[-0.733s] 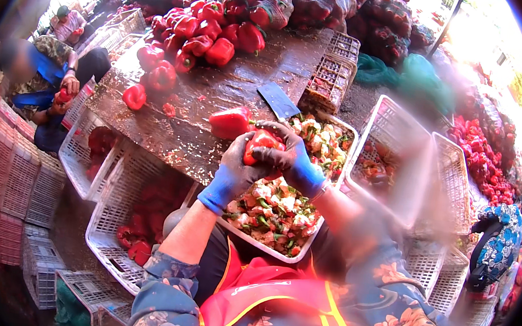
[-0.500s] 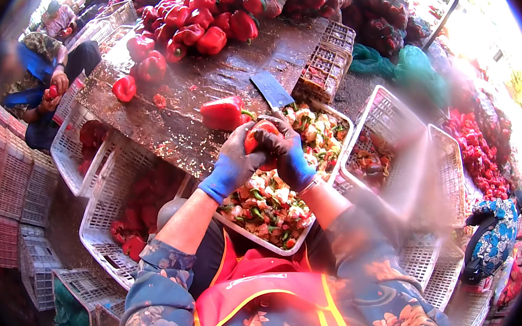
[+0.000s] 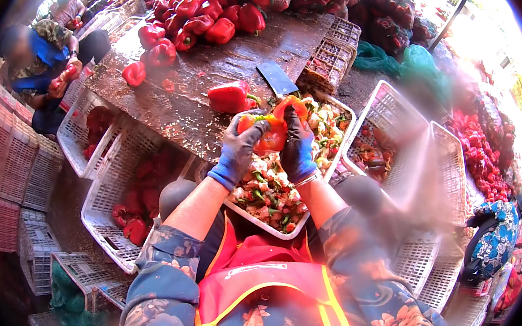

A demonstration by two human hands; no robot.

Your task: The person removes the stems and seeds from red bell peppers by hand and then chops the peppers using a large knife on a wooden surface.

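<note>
Both my hands wear blue gloves with dark coated palms and fingers. Between them is a red bell pepper (image 3: 273, 140), broken open with its paler inside showing. My left hand (image 3: 242, 139) grips the side by the green stem, and my right hand (image 3: 297, 142) holds the other side. Whether the pepper is fully in two pieces, I cannot tell. Below the hands stands a white tray (image 3: 259, 222) full of pepper cores, seeds and stems. A whole red pepper (image 3: 228, 97) lies on the board left of my hands, near a wide-bladed cleaver (image 3: 277, 78).
Red peppers (image 3: 199, 18) are heaped at the back of the wooden board (image 3: 154, 101). A white crate (image 3: 110, 224) with pepper pieces stands at left, another crate (image 3: 371, 104) with scraps at right. Another person (image 3: 46, 63) works at far left. Filled net sacks (image 3: 382, 18) stand behind.
My hands have turned the pepper and opened it, so its inside now shows. My right hand has rotated upright, and the hands have spread slightly apart.
</note>
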